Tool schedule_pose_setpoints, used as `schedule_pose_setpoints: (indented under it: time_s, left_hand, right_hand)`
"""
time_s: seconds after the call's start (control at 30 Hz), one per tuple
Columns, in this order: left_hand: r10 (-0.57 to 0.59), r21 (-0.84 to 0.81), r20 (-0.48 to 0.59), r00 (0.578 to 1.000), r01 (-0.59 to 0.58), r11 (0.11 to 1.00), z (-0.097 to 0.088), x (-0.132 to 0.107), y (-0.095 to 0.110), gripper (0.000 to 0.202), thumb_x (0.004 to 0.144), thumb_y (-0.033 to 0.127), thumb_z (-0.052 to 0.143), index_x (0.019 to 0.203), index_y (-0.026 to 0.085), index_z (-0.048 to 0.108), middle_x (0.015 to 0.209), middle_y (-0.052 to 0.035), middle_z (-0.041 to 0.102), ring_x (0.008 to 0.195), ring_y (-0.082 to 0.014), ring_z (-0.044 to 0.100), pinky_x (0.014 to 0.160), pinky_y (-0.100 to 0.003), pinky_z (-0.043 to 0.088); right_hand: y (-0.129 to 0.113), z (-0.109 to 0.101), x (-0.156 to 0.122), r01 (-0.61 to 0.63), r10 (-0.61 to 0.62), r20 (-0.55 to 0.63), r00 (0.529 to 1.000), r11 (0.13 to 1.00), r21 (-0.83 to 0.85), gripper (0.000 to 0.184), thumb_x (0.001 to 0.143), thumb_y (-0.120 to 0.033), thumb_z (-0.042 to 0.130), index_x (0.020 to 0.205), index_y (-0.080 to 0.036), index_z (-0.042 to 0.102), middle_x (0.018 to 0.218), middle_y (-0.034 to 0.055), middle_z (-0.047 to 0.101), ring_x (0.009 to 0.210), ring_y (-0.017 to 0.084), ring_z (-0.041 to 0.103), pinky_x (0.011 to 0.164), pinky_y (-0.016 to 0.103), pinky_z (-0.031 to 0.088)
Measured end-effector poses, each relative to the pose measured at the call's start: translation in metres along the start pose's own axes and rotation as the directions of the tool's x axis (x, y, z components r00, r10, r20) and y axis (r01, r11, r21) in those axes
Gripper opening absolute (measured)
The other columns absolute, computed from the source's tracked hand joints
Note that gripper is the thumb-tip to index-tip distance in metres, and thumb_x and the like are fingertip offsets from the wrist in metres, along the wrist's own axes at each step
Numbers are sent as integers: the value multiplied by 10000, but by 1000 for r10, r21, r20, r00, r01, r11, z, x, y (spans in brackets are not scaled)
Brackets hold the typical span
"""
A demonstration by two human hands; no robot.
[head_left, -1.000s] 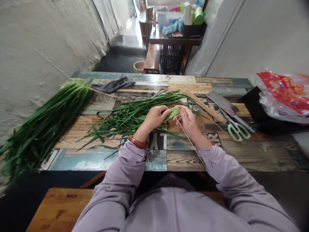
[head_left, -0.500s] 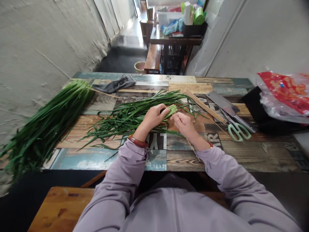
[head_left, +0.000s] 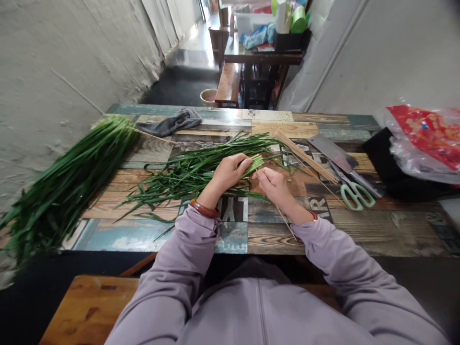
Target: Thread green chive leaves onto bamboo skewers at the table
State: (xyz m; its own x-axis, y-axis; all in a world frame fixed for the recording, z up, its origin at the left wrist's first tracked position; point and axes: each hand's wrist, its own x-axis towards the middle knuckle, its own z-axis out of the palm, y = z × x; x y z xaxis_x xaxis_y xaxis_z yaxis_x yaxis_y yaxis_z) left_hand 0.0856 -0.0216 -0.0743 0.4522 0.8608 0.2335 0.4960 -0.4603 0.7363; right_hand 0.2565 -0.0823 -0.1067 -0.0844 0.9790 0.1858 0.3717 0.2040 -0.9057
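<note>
My left hand (head_left: 230, 174) is closed around a small bunch of garlic chives (head_left: 256, 162), the pale cut ends sticking out to the right past my thumb. My right hand (head_left: 273, 184) pinches a thin bamboo skewer (head_left: 286, 223), whose long end slants out below my palm toward the table's near edge. Its other tip, by the chive stalks, is mostly hidden by my fingers. Loose garlic chives (head_left: 176, 170) lie spread on the table under and behind my left hand. More bamboo skewers (head_left: 307, 158) lie in a bundle right of my hands.
A thick pile of garlic chives (head_left: 77, 172) hangs over the table's left edge. Near the back lies a grey cloth (head_left: 170, 123). To the right are a cleaver (head_left: 332, 152), green-handled scissors (head_left: 357, 195) and a black box (head_left: 384, 163) with a red plastic bag (head_left: 427, 134).
Both hands keep nearly the same place and grip on the chives and skewer. The view has shifted very slightly.
</note>
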Motion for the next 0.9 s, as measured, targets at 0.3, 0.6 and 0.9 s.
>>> schedule_pose_setpoints:
  time_s: [0.3, 0.6, 0.9]
  left_hand:
    - [18, 18, 53, 998, -19, 1000, 3, 0, -1, 355, 950, 358, 419, 648, 172, 448, 610, 36, 404, 601, -101, 363, 598, -252, 282]
    - [13, 3, 58, 998, -13, 1000, 3, 0, 0, 358, 940, 355, 428, 629, 178, 439, 594, 35, 417, 597, -104, 373, 592, -249, 288]
    - [28, 5, 90, 996, -29, 1000, 6, -1, 5, 372, 933, 330, 446, 600, 165, 459, 584, 34, 441, 592, -96, 382, 602, -248, 298]
  right_hand:
    - [-3, 1, 1, 59, -65, -67, 996, 995, -85, 422, 960, -501, 402, 739, -202, 602, 519, -29, 504, 504, 122, 479, 576, 266, 373]
    - [-4, 2, 2, 13, -20, -57, 998, 993, -118, 451, 958, -547, 399, 710, -221, 587, 539, -13, 523, 536, 138, 502, 611, 276, 397]
    - [-3, 2, 3, -10, 7, -57, 998, 998, -61, 445, 938, -560, 426, 735, -208, 607, 523, -24, 492, 535, 134, 492, 572, 268, 374]
